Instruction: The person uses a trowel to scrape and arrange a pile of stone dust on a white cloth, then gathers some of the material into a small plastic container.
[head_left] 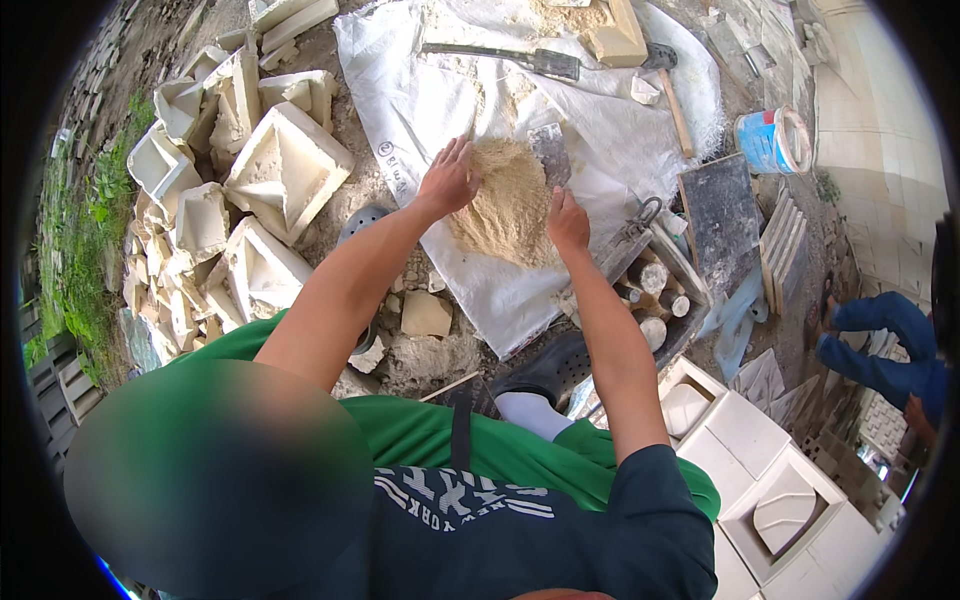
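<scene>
A mound of pale tan sand-like powder lies on a white woven sheet. My left hand is at the mound's left edge, fingers stretched out and holding nothing. On the other side, my right hand is closed round the near end of a flat metal scraper. Its broad grey blade points away from me, against the mound's right side. The scraper's handle is hidden inside my fist.
Broken cream-coloured moulds are heaped at left. A long dark tool and a hammer lie on the sheet's far part. At right stand a blue-and-white bucket, a dark board and a wooden box of cylinders. Another person's legs show far right.
</scene>
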